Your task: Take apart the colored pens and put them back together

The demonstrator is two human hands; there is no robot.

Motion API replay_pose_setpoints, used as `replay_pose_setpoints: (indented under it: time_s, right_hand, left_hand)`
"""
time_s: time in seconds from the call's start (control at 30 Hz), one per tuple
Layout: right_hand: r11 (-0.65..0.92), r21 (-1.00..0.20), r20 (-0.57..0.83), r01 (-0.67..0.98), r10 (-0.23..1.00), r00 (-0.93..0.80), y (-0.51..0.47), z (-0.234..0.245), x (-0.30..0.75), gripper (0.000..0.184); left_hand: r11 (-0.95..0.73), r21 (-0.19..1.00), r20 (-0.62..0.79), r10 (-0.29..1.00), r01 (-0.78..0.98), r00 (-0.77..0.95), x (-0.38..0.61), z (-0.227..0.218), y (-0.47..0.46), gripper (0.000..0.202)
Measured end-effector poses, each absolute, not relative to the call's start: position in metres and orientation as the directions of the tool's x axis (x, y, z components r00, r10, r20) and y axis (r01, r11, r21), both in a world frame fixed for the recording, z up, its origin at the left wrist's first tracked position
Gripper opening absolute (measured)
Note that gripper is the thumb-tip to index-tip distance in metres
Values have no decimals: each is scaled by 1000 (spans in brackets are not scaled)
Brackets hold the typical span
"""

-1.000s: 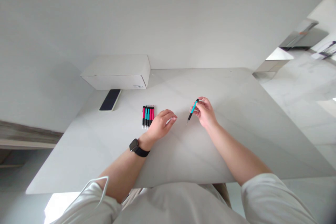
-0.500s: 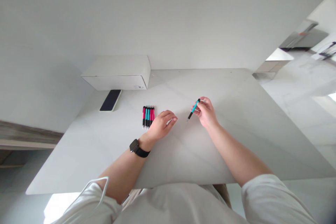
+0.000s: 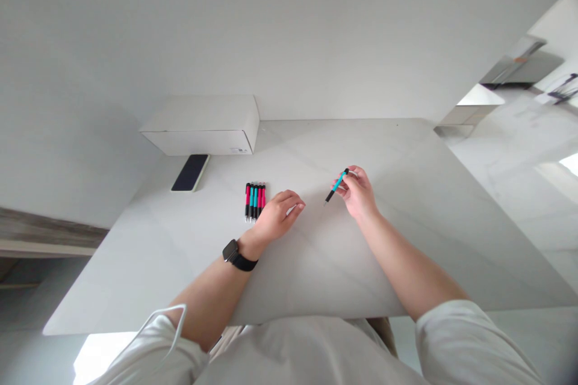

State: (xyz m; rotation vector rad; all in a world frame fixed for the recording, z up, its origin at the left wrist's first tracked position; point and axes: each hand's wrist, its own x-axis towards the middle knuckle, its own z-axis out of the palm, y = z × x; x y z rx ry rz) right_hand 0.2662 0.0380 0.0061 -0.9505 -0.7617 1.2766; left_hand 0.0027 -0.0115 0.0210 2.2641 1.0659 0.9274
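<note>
One pen, teal with a black grip, is pinched in my right hand, thumb and fingertips closed on its upper end. Its tip points down and to the left, toward the table, and seems clear of the surface. Over the last second the hand has drifted a little to the right and away from me, and the pen has tipped to a flatter slant; the grasp itself looks unchanged. So the pen is still in hand, well apart from the others, not set down.

My left hand has not moved. It rests on the table, fingers loosely curled, holding nothing. Just to its left lies a row of pens, red and teal, side by side with their tips toward me. The hand is close to the nearest one, but I cannot tell whether it touches. That row looks the same as a second ago.

A watch sits on my left wrist. Farther back lie a dark phone and, behind it against the wall, a white box.
</note>
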Motion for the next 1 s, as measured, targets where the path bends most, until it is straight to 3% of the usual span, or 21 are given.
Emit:
replay_pose_setpoints:
  time_s: [0.37, 0.57, 0.67, 0.77, 0.83, 0.9, 1.0]
  right_hand:
    - [173, -851, 12, -496, 950, 311, 55, 17, 300, 45]
    - [230, -878, 31, -420, 902, 430, 67, 20, 330, 49]
    - [221, -951, 88, -216, 865, 494, 75, 14, 354, 49]
    - [88, -978, 163, 189, 889, 428, 78, 2, 376, 52]
    - [-43, -843, 159, 536, 932, 324, 78, -6, 385, 52]
    - [-113, -611, 133, 784, 961, 243, 76, -13, 388, 45]
    - [-129, -379, 97, 916, 979, 178, 74, -19, 386, 36]
  left_hand:
    - [-575, 647, 351, 807, 501, 474, 1, 20, -12, 24]
    - [-574, 642, 343, 808, 509, 479, 0, 18, -12, 24]
    - [-576, 639, 342, 807, 511, 482, 0, 17, -12, 24]
    - [-578, 636, 340, 805, 512, 487, 0, 17, -12, 24]
    - [-580, 633, 341, 803, 512, 489, 0, 18, -12, 24]
    - [-584, 632, 343, 800, 510, 491, 1, 18, -12, 24]
    - [-589, 630, 351, 797, 505, 491, 2, 19, -12, 24]
